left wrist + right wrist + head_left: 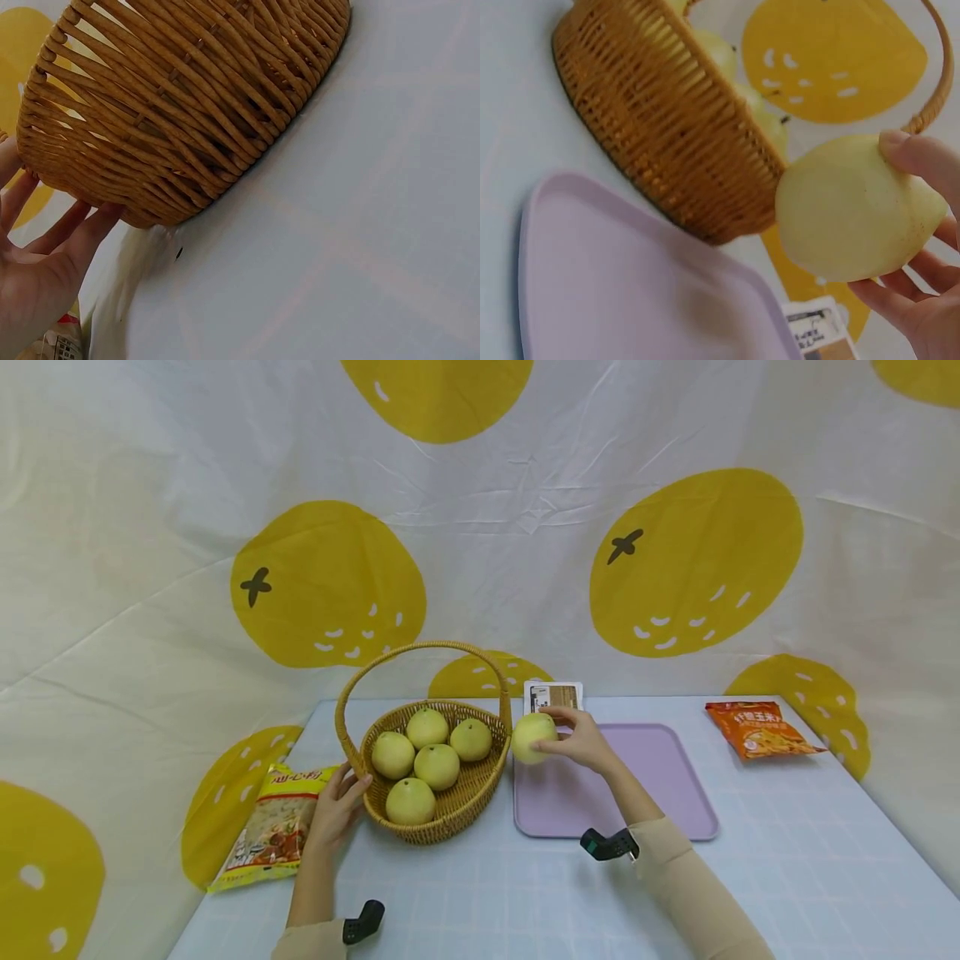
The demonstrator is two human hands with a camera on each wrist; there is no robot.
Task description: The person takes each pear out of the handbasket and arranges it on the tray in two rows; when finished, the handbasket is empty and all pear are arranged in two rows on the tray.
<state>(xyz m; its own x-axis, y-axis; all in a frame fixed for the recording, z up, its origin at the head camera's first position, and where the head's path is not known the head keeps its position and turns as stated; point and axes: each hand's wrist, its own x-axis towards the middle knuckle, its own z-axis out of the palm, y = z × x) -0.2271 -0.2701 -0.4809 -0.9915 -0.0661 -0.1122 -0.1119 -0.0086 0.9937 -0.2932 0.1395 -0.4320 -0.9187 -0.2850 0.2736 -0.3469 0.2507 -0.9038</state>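
My right hand (585,739) holds a pale yellow-green, pear-shaped fruit (533,739) above the left part of a lilac tray (615,822), just right of the basket. Thumb and fingers pinch it from opposite sides in the right wrist view, where the fruit (855,210) shows faint brown specks. A wicker basket (450,822) with a tall hoop handle stands left of the tray, with several similar fruits (437,766) in it. At its left side is my left hand (337,806); in the left wrist view its fingers (97,229) touch the woven outer wall.
A yellow and clear food bag (273,827) lies left of my left forearm. An orange snack packet (759,729) lies at the far right. A small white printed packet (553,695) is behind the tray. A patterned cloth backdrop (517,568) hangs behind the table (525,893).
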